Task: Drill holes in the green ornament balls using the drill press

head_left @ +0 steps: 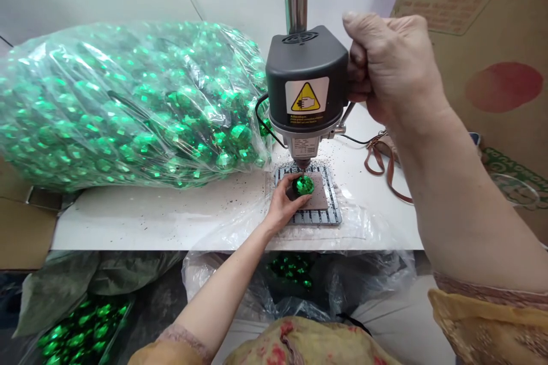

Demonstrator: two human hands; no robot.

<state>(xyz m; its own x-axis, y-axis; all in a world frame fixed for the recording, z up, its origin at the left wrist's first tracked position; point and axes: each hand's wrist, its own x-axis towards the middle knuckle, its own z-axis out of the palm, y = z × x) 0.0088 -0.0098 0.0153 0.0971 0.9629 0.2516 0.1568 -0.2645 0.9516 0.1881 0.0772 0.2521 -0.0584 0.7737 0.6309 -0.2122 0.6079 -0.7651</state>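
My left hand (284,203) pinches a shiny green faceted ball (305,185) between thumb and fingers. The ball rests on a small brown board (322,198) on the slotted metal base (336,217) of a bench drill press (306,77). Directly over the ball is the drill's chuck (303,163), its tip touching or very close to the ball's top. High on the right side of the black drill head, my right hand (391,63) is closed around the drill's feed lever (347,117); the grip itself is mostly hidden behind the fingers.
A big clear bag of green faceted balls (141,108) lies on the white table (128,222) at left. Dark shavings are scattered around the base. Below the table edge sit more green balls (81,331). A brown strap (389,174) and a cardboard box (505,40) are at right.
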